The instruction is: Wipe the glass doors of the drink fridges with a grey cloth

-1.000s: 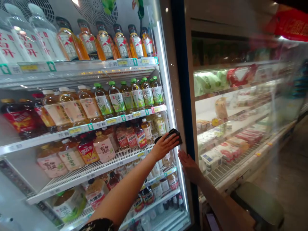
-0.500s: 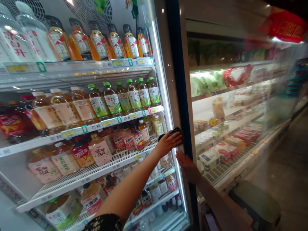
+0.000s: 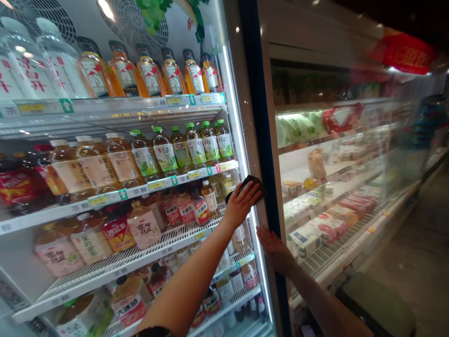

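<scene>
My left hand [image 3: 242,202] lies over a black cloth [image 3: 257,186], fingers stretched across it. Together they rest at the bright right edge of a glass-fronted drinks fridge [image 3: 234,100], level with the third shelf. Just below and to the right, in shadow, is my right hand [image 3: 275,245]; its fingers are extended against the grey door frame [image 3: 257,206], and no object shows in it. Behind the left hand stand small tea bottles [image 3: 209,195], partly covered by it. Green-capped tea bottles [image 3: 164,150] stand on the shelf above.
Amber bottles [image 3: 125,72] line the top shelf. A dark blue strip [image 3: 261,117] separates the fridge from a lit chilled display [image 3: 315,271] with packaged food. At lower right is a green stool-like object [image 3: 379,304]. A red sign [image 3: 407,52] hangs at upper right, blurred.
My left hand and the black cloth have slid a little up and left along the fridge edge. The right hand stays near the frame. The view has tilted slightly upward.
</scene>
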The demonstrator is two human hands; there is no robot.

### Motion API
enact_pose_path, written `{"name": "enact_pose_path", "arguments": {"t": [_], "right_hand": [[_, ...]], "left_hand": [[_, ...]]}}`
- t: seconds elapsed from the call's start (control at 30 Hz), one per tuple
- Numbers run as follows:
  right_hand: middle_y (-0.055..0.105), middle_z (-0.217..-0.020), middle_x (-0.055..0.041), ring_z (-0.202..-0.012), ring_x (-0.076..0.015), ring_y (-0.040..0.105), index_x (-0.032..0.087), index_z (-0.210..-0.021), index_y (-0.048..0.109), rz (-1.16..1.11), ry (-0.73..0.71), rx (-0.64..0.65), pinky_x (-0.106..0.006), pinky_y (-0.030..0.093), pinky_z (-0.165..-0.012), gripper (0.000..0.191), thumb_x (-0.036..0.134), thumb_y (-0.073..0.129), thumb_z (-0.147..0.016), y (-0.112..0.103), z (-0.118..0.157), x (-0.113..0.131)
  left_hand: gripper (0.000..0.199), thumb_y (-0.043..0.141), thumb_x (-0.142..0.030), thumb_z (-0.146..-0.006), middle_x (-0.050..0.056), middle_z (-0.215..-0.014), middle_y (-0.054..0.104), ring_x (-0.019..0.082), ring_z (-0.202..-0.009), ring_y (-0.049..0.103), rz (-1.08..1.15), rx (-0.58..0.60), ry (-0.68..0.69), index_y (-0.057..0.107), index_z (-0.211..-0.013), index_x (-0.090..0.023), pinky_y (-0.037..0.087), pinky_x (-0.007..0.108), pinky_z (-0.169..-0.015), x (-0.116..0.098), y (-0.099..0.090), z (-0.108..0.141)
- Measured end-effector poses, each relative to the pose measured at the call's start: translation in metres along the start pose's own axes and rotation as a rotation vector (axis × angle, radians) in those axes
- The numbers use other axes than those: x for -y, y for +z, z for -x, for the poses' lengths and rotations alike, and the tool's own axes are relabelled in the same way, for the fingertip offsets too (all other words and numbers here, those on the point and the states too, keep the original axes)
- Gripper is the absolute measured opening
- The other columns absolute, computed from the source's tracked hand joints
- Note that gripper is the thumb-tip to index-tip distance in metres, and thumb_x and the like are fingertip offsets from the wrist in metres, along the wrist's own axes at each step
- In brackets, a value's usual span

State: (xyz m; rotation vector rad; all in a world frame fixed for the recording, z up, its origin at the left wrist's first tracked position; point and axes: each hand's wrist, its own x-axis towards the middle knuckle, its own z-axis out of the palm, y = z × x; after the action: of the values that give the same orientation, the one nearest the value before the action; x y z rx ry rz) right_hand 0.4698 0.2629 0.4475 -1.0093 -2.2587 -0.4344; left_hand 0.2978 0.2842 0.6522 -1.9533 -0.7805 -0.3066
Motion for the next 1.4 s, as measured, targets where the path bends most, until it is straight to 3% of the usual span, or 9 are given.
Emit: {"name": "enact_pose_path", "arguments": {"t": [0.1, 0.27, 0.47, 0.67, 0.8, 0.9, 1.1, 1.3, 1.4], "right_hand": [[0.037, -0.164, -0.0068, -0.149, -0.0279, 0.042, 0.015, -0.155, 0.045, -0.004, -0.028, -0.026, -0.045, 0.050, -0.113, 0.077, -0.001, 0.042, -0.080, -0.004, -0.003, -0.002], [0.042, -0.161, -0.0108, -0.149, -0.0290, 0.042, 0.015, -0.157, 0.041, -0.062, -0.058, -0.081, -0.046, 0.049, -0.113, 0.071, 0.004, 0.043, -0.088, -0.015, -0.015, -0.007], [0.046, -0.159, -0.0127, -0.149, -0.0301, 0.041, 0.017, -0.161, 0.034, -0.213, -0.044, -0.299, -0.050, 0.051, -0.112, 0.066, 0.012, 0.045, -0.096, -0.041, -0.034, -0.012], [0.061, -0.147, -0.0085, -0.139, -0.0249, 0.055, 0.027, -0.158, 0.040, -0.380, 0.040, -0.568, -0.047, 0.055, -0.109, 0.061, 0.013, 0.045, -0.099, -0.065, -0.043, -0.002], [0.061, -0.147, -0.0070, -0.139, -0.0260, 0.055, 0.029, -0.157, 0.043, -0.409, 0.058, -0.598, -0.049, 0.055, -0.109, 0.059, 0.015, 0.046, -0.100, -0.073, -0.043, -0.002], [0.057, -0.151, -0.0068, -0.143, -0.0266, 0.050, 0.030, -0.159, 0.039, -0.418, 0.070, -0.582, -0.049, 0.053, -0.111, 0.060, 0.017, 0.045, -0.101, -0.074, -0.045, 0.000], [0.036, -0.166, -0.0073, -0.152, -0.0263, 0.036, 0.032, -0.164, 0.022, -0.441, 0.081, -0.535, -0.049, 0.047, -0.117, 0.068, 0.016, 0.044, -0.102, -0.073, -0.061, 0.017], [0.023, -0.171, -0.0061, -0.155, -0.0273, 0.027, 0.031, -0.166, 0.010, -0.434, 0.043, -0.486, -0.050, 0.042, -0.121, 0.073, 0.015, 0.041, -0.102, -0.069, -0.073, 0.037], [0.022, -0.171, -0.0064, -0.155, -0.0279, 0.027, 0.030, -0.166, 0.010, -0.473, 0.053, -0.501, -0.051, 0.042, -0.121, 0.073, 0.015, 0.040, -0.102, -0.062, -0.074, 0.047]], "left_hand": [[0.061, 0.049, -0.011, -0.097, 0.008, -0.167, 0.031, 0.027, -0.157, 0.021, 0.012, -0.011, -0.051, 0.039, -0.157, -0.020, 0.019, 0.056, -0.130, 0.005, -0.004, -0.009], [0.053, 0.048, -0.014, -0.099, 0.000, -0.163, 0.040, 0.018, -0.155, 0.028, 0.051, 0.028, 0.073, 0.049, -0.150, -0.026, 0.020, 0.042, -0.131, 0.011, -0.015, -0.014], [0.068, 0.053, -0.017, -0.097, 0.012, -0.169, 0.020, 0.032, -0.158, 0.010, -0.020, -0.083, -0.358, 0.030, -0.161, -0.020, 0.009, 0.065, -0.128, 0.016, -0.029, -0.010], [0.054, 0.044, -0.012, -0.100, -0.005, -0.162, 0.042, 0.013, -0.154, 0.028, 0.021, -0.030, -0.096, 0.051, -0.149, -0.033, 0.014, 0.039, -0.131, -0.006, -0.016, -0.001], [0.068, 0.054, -0.014, -0.095, 0.004, -0.168, 0.027, 0.024, -0.158, 0.014, -0.002, -0.058, -0.286, 0.035, -0.159, -0.026, 0.010, 0.054, -0.131, 0.016, -0.032, -0.005], [0.081, 0.063, -0.018, -0.091, 0.010, -0.169, 0.020, 0.030, -0.158, 0.007, -0.056, -0.096, -0.483, 0.026, -0.163, -0.024, 0.005, 0.063, -0.129, 0.017, -0.038, 0.015], [0.066, 0.053, -0.016, -0.097, 0.001, -0.166, 0.035, 0.017, -0.157, 0.020, -0.062, 0.001, -0.111, 0.034, -0.160, -0.028, 0.008, 0.047, -0.132, 0.010, -0.040, 0.050], [0.082, 0.064, -0.027, -0.093, 0.008, -0.169, 0.021, 0.029, -0.159, 0.013, -0.132, 0.005, -0.573, 0.022, -0.164, -0.030, 0.006, 0.060, -0.129, 0.032, -0.072, 0.077], [0.080, 0.062, -0.026, -0.094, 0.007, -0.167, 0.028, 0.026, -0.158, 0.017, -0.134, 0.034, -0.484, 0.024, -0.163, -0.029, 0.006, 0.056, -0.130, 0.012, -0.068, 0.107]]}}
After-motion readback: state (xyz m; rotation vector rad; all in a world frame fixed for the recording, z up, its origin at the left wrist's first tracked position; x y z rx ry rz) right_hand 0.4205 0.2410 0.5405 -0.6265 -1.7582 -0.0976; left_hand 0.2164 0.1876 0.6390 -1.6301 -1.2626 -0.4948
